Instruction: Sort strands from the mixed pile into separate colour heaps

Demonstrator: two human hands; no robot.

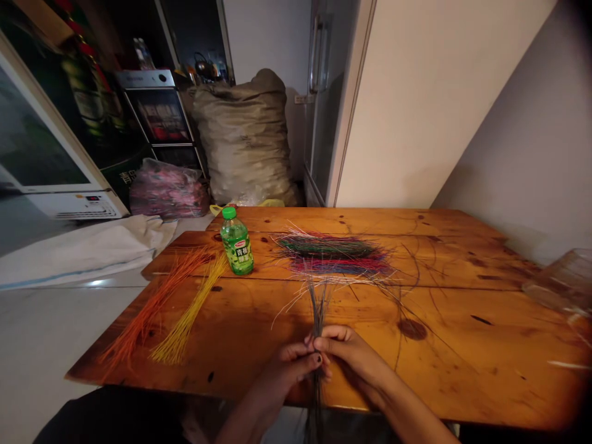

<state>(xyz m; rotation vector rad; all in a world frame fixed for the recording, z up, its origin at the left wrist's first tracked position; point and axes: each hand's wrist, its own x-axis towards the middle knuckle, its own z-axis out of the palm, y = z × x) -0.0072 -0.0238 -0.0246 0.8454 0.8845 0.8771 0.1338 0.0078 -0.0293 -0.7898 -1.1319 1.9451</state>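
Near the table's front edge, my left hand (298, 364) and my right hand (345, 346) meet around a bundle of thin dark grey strands (318, 314). Fingers and thumbs of both hands are closed on it, side by side. The bundle stands roughly upright in view, its upper ends fanning out and its lower ends hanging below the table edge. Just beyond lies a heap of mixed strands, with a dark green bunch (328, 246) behind a pink and purple bunch (342, 265). What the strands are made of I cannot tell.
Orange strands (160, 302) and yellow strands (192, 311) lie at the left of the wooden table (462, 345). A green-capped drink bottle (237, 243) stands behind them. At the right edge is a clear plastic container (562, 280). A large stuffed sack (245, 142) stands beyond the table.
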